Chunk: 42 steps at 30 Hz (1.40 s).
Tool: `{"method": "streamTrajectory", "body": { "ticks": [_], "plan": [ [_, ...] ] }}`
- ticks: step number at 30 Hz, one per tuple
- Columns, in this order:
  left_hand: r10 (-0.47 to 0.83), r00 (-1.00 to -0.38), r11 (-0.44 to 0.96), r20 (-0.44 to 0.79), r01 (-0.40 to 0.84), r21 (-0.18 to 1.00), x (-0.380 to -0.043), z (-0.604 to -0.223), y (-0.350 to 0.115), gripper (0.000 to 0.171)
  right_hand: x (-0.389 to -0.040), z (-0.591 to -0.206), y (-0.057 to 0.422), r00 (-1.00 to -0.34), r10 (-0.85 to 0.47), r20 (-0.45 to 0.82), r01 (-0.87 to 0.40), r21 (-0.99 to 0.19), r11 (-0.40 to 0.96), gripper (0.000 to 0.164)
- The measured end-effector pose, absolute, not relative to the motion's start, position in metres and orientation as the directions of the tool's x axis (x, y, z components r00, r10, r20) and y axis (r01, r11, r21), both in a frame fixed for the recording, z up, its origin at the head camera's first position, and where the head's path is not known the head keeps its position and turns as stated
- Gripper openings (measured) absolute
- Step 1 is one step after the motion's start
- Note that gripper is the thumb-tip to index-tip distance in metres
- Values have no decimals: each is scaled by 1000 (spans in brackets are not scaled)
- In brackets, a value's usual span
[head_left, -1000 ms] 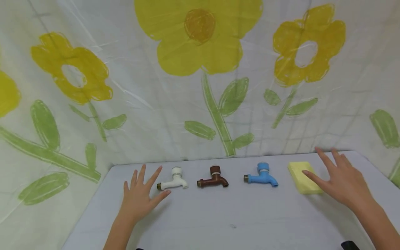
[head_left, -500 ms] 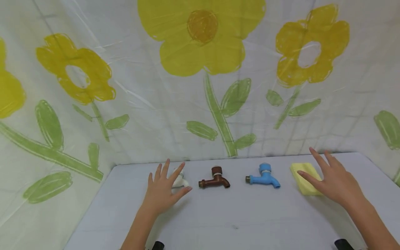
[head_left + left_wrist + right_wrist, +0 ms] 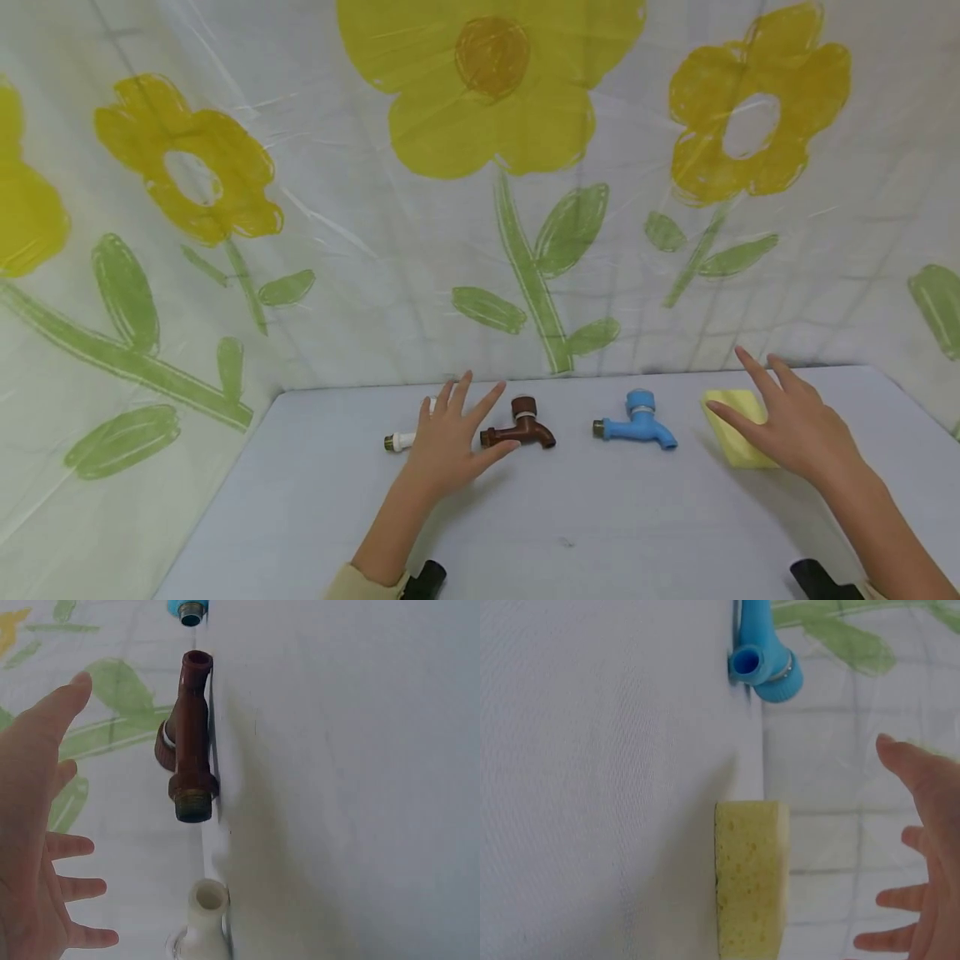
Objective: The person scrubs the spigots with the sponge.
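Note:
My left hand, fingers spread, hovers over the table between the white tap and the brown tap. It hides most of the white tap in the head view; in the left wrist view both the brown tap and the white tap lie apart from the fingers. To the right lies a blue tap. My right hand, also with spread fingers, hangs beside and above a yellow sponge, covering part of it. In the right wrist view a gap separates that hand from the sponge. Neither hand holds anything.
A white cloth covers the table, on which the taps and sponge stand in a row towards the back edge. Behind it hangs a pale curtain with yellow flowers. Black wrist devices show at the bottom.
My left hand has moved right, from left of the white tap, across it, to the brown tap's left side. The right hand has drifted slightly left. Taps and sponge stay in place.

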<state>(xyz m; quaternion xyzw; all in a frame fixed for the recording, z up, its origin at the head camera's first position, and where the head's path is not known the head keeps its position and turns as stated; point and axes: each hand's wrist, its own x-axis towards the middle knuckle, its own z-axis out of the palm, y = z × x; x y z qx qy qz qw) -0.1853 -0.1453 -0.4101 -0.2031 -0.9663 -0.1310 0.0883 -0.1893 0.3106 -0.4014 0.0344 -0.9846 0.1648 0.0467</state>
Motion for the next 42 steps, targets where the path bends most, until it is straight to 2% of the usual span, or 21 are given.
{"method": "streamTrajectory", "body": {
  "ticks": [8,17,22,28,34,42],
  "plan": [
    [410,-889,843,205,455,287,-192,-409,-114,76,-196,-403,308,-997,-25,70,-47,-329,943,104],
    [479,-834,791,274,545,278,-199,-411,-81,71,-199,-407,307,-999,-17,31,-27,-358,933,107],
    [487,-830,775,271,554,304,-199,-409,-64,70,-199,-409,307,-1000,-13,28,-22,-376,926,107],
    [482,-839,751,251,543,375,-201,-407,-48,68,-201,-415,311,-999,-31,36,-43,-410,911,106],
    [464,-859,703,217,506,500,-207,-412,-33,66,-204,-421,315,-998,-42,45,-57,-437,897,105],
    [469,-863,627,188,475,617,-212,-421,-18,66,-207,-428,318,-998,-42,42,-56,-429,902,104]
  ]
}}
